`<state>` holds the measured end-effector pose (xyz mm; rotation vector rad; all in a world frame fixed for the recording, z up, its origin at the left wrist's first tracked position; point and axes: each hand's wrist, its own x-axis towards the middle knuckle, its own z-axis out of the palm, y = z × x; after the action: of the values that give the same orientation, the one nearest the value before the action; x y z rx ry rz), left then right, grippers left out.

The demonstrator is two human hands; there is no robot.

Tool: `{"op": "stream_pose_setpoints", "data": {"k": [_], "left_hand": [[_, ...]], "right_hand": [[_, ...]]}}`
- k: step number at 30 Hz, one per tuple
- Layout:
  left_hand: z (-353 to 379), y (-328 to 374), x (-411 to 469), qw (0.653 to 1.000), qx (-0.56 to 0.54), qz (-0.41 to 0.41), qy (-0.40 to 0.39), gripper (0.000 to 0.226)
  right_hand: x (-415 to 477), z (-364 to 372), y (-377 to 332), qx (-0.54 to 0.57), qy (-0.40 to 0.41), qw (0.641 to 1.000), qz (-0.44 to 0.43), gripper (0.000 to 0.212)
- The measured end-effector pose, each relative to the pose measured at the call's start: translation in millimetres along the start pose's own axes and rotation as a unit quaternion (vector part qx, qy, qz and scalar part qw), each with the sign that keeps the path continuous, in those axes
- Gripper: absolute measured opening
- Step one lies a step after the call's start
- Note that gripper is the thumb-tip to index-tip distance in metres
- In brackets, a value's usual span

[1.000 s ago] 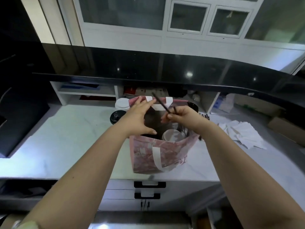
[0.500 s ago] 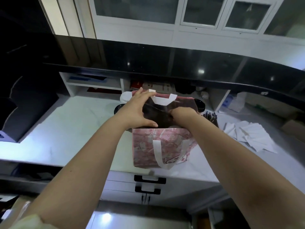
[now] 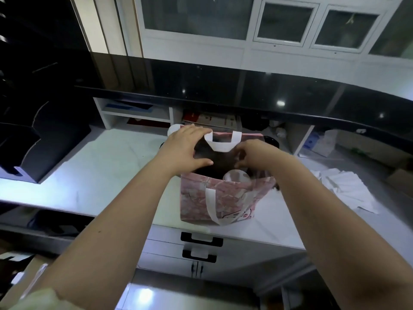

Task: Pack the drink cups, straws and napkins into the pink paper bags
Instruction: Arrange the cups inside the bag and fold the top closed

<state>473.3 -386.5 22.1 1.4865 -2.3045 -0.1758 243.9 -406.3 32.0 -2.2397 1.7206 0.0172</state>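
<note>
The pink paper bag (image 3: 225,198) stands upright on the white worktop (image 3: 100,171), right under both hands, its mouth open. The left hand (image 3: 186,148) lies spread over the left side of the mouth, fingers stretched out nearly straight toward the far rim and thumb pointing along the near rim. The right hand (image 3: 257,153) reaches in from the right with its fingers (image 3: 242,161) curled down into the dark opening; I cannot tell whether they hold anything. The far white handle (image 3: 221,145) loops up between the two hands, and the near handle (image 3: 212,206) hangs down the bag's front. A pale cup lid (image 3: 237,176) shows inside the bag, just below the right hand. White napkins (image 3: 348,189) lie scattered on the worktop to the right of the right forearm. A white-lidded cup (image 3: 173,130) peeks out just beyond the left hand.
</note>
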Motion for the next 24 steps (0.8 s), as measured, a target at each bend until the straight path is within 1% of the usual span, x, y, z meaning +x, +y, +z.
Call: {"op": "stream_pose_setpoints", "data": {"k": [2, 3, 5, 7, 8, 10, 13, 14, 16, 19, 21, 22, 24], "left_hand": [[-2, 2, -6, 0.999, -0.048, -0.017, 0.011, 0.073], [-2, 2, -11, 0.996, -0.085, -0.031, 0.022, 0.069], [-2, 3, -22, 0.985, -0.155, -0.056, 0.053, 0.063], [0, 2, -36, 0.974, -0.205, -0.066, 0.074, 0.062], [2, 1, -43, 0.970, -0.219, -0.066, 0.079, 0.064], [7, 0, -57, 0.967, -0.230, -0.070, 0.086, 0.072], [17, 2, -79, 0.948, -0.285, -0.098, 0.097, 0.075], [22, 1, -85, 0.940, -0.307, -0.109, 0.101, 0.075], [31, -2, -94, 0.925, -0.346, -0.127, 0.097, 0.077], [44, -2, -99, 0.909, -0.379, -0.158, 0.076, 0.076], [54, 0, -97, 0.892, -0.401, -0.186, 0.094, 0.062], [56, 2, -95, 0.885, -0.405, -0.200, 0.113, 0.051], [59, 5, -89, 0.870, -0.412, -0.227, 0.148, 0.029]], "right_hand": [[-18, -7, 8, 0.089, 0.054, 0.994, -0.032, 0.024], [-28, -8, 12, 0.151, 0.094, 0.983, -0.049, 0.022], [-50, -7, 21, 0.273, 0.180, 0.943, -0.062, 0.019], [-66, 3, 34, 0.358, 0.234, 0.902, -0.051, 0.015], [-72, 12, 41, 0.389, 0.245, 0.887, -0.042, 0.015], [-80, 29, 53, 0.438, 0.252, 0.863, -0.021, 0.021], [-91, 51, 63, 0.533, 0.226, 0.815, -0.030, 0.038], [-94, 57, 64, 0.555, 0.208, 0.805, -0.040, 0.044], [-97, 70, 63, 0.567, 0.182, 0.802, -0.045, 0.053], [-94, 82, 56, 0.582, 0.179, 0.793, -0.021, 0.064], [-90, 88, 45, 0.588, 0.205, 0.782, -0.006, 0.060], [-87, 90, 40, 0.589, 0.234, 0.774, 0.009, 0.053], [-82, 92, 31, 0.595, 0.302, 0.743, 0.055, 0.035]]}}
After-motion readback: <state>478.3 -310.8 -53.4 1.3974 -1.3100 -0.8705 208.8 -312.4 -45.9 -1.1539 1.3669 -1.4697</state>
